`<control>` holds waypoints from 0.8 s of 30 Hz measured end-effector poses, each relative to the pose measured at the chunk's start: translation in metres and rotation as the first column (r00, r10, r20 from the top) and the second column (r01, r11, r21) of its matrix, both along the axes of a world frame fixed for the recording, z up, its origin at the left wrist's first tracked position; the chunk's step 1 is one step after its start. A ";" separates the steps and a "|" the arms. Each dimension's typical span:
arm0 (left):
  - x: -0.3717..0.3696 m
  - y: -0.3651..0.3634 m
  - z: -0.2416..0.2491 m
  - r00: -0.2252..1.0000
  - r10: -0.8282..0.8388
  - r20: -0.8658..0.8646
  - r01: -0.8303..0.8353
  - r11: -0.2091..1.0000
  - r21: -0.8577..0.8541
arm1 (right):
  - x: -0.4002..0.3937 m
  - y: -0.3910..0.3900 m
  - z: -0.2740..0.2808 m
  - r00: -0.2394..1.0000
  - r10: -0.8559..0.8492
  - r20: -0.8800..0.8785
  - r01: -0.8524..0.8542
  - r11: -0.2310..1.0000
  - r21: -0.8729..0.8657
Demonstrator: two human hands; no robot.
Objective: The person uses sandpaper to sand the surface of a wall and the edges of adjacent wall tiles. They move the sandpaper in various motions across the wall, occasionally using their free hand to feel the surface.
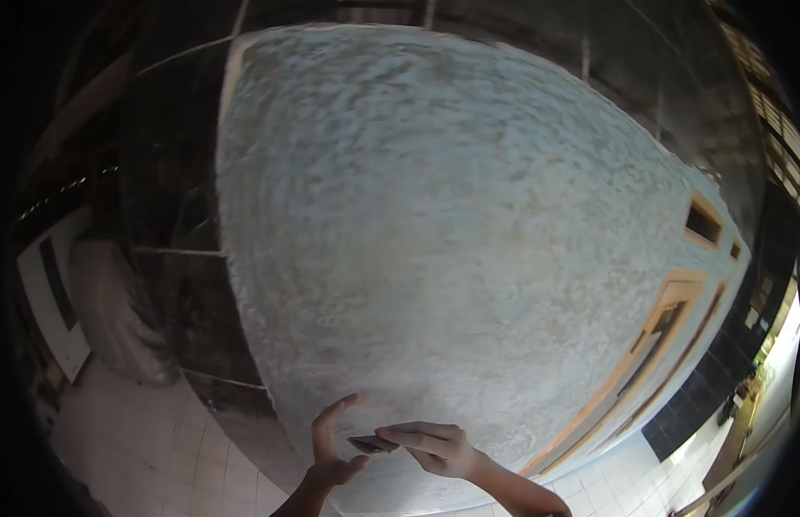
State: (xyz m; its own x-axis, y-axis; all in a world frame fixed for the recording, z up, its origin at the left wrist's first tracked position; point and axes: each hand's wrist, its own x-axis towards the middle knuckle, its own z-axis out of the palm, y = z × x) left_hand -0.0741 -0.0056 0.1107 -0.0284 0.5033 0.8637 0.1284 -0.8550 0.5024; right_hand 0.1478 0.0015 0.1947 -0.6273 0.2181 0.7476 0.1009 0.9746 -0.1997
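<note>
At the bottom of the head view, my right hand [437, 445] pinches a small dark flat piece [370, 444] between thumb and fingers. Its exact kind I cannot tell; it looks thin, with a pointed end toward the left. Just left of it, my left hand [333, 444] is open, its index finger stretched up and the thumb spread away, with nothing in it. Behind both hands rises a wall [452, 233] with a rough, mottled blue-grey surface.
Dark glossy tiles [180, 319] border the wall on the left. To the right are a wood-framed door [628, 379] and a small framed opening [703, 221]. Pale floor tiles [171, 439] lie below, and a covered grey object [120, 310] stands at the far left.
</note>
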 end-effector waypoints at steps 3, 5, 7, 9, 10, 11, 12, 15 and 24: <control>-0.001 -0.019 0.014 0.962 -0.273 0.013 0.269 0.937 -0.221 | -0.025 0.001 -0.049 0.965 0.100 -0.241 -0.206 0.861 -0.466; -0.002 -0.015 -0.008 0.973 -0.232 -0.003 0.229 0.962 -0.150 | -0.034 0.001 -0.080 0.943 0.058 -0.329 -0.270 0.712 -0.649; -0.006 -0.017 -0.006 0.973 -0.226 -0.051 0.221 0.972 -0.082 | -0.045 0.001 -0.069 0.965 0.000 -0.263 -0.166 0.775 -0.610; -0.013 -0.021 0.015 0.998 -0.014 -0.060 0.011 0.999 -0.047 | -0.045 0.007 -0.052 0.959 -0.179 -0.218 0.074 0.905 -0.418; -0.019 -0.011 0.025 0.998 0.000 -0.057 -0.003 0.999 -0.052 | -0.039 0.016 -0.044 0.940 -0.251 -0.232 0.184 0.943 -0.276; -0.031 0.000 0.033 0.934 0.353 0.060 -0.358 0.914 0.192 | -0.031 0.027 -0.043 0.882 -0.353 -0.311 0.314 0.934 -0.171; -0.035 0.013 0.038 0.752 0.613 0.243 -0.656 0.657 0.372 | -0.019 0.034 -0.045 0.800 -0.441 -0.406 0.454 0.888 -0.070; -0.036 0.041 0.042 0.687 0.725 0.051 -0.676 0.612 0.409 | -0.013 0.038 -0.047 0.736 -0.506 -0.450 0.556 0.831 -0.026; 0.016 0.065 0.028 0.443 0.845 -0.300 -0.785 0.527 0.324 | -0.014 0.051 -0.055 0.423 -0.803 -0.419 0.891 0.453 0.031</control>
